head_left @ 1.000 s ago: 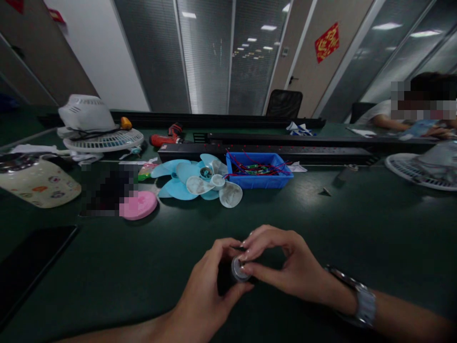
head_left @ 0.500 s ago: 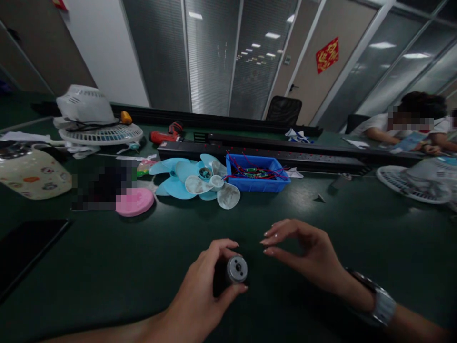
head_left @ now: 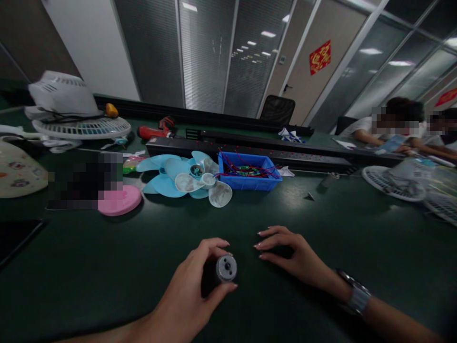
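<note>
A small metal motor, cylindrical and grey, stands upright at the front of the table; its end face, with a centre hole and two smaller holes, is turned up. My left hand is closed round its side, thumb in front and fingers behind. To the right of the motor, apart from it, is my right hand, low over the table with a watch on the wrist. Thumb and index fingertip come close together there, with a tiny dark speck between them that is too small to name.
Blue fan blades lie beside a blue bin of wired circuit boards. Further left are a pink disc, a red drill and a white fan. Another fan and a metal cylinder sit right. People sit beyond.
The view has turned a little to the right, so the scene sits further left. My right hand has sunk slightly towards the table. My left hand keeps its hold on the motor.
</note>
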`<state>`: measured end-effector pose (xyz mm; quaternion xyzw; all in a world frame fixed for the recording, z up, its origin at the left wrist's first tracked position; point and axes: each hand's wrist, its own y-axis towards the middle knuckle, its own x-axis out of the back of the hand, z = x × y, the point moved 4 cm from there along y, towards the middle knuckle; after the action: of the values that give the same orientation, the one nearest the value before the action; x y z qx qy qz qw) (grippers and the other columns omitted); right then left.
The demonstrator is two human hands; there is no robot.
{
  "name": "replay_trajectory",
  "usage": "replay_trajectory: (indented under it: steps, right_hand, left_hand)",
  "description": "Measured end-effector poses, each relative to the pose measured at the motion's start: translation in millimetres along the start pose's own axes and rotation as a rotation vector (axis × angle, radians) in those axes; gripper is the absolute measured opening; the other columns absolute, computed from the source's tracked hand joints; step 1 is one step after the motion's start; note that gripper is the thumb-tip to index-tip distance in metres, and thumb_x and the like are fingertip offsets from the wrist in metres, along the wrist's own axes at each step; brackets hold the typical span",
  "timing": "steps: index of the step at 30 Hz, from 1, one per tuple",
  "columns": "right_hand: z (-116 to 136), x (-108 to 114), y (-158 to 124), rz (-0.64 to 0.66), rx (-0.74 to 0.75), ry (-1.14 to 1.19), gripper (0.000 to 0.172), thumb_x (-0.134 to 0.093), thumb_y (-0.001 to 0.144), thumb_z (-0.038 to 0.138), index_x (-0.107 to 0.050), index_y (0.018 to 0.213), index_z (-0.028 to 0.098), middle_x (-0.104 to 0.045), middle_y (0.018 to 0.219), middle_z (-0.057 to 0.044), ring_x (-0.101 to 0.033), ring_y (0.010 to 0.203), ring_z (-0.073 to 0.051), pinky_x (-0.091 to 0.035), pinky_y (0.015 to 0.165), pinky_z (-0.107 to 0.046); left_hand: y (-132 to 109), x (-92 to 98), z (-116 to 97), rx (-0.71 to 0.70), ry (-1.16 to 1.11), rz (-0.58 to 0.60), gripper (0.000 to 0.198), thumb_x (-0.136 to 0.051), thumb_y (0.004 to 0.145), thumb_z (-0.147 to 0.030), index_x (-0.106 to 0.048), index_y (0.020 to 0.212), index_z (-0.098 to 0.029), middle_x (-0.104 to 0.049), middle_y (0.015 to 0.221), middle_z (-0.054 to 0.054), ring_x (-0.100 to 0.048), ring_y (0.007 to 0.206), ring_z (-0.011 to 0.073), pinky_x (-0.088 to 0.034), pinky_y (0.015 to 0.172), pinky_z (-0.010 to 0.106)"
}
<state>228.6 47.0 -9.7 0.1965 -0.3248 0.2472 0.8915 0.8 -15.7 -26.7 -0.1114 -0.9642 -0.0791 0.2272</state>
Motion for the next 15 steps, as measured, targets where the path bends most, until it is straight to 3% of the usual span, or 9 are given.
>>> replay_trajectory:
  steps: [4,7,11,15]
  right_hand:
    - [21.2,0.9,8.1,-0.079,0.066,0.101,0.015,-0.075,0.077,0.024,-0.07,0.092,0.024,-0.074,0.09,-0.001,-0.069,0.09,-0.018,-0.046,0.1,-0.046]
    - [51.6,-2.1,19.0,-0.116,0.126,0.224,0.016,-0.076,0.077,0.021,-0.068,0.091,0.022,-0.075,0.089,-0.002,-0.069,0.089,-0.018,-0.049,0.095,-0.04]
    - [83.3,-14.9,32.8,-0.051,0.23,0.288,0.014,-0.075,0.078,0.021,-0.068,0.09,0.022,-0.074,0.088,-0.001,-0.068,0.088,-0.016,-0.051,0.087,-0.034]
    - [86.8,-24.7,37.2,-0.016,0.254,0.257,0.012,-0.073,0.079,0.019,-0.068,0.09,0.022,-0.075,0.088,0.0,-0.068,0.089,-0.015,-0.051,0.085,-0.032]
  left_hand:
    - [0.3,-0.2,-1.1,0.003,0.0,-0.006,0.05,-0.067,0.077,-0.017,-0.041,0.119,-0.029,-0.064,0.102,0.001,-0.063,0.097,0.0213,-0.05,0.086,0.04]
    - [0.3,-0.3,-2.1,-0.003,-0.004,-0.013,0.051,-0.068,0.076,-0.017,-0.041,0.118,-0.028,-0.064,0.1,0.001,-0.063,0.094,0.0209,-0.051,0.082,0.037]
    - [0.6,0.8,-4.3,-0.036,-0.026,-0.024,0.048,-0.068,0.076,-0.017,-0.044,0.116,-0.027,-0.065,0.101,0.002,-0.064,0.093,0.0214,-0.052,0.08,0.036]
    - [1.0,1.0,-6.0,-0.047,-0.055,-0.018,0.044,-0.068,0.076,-0.016,-0.046,0.113,-0.026,-0.064,0.104,0.002,-0.063,0.095,0.0208,-0.052,0.081,0.036]
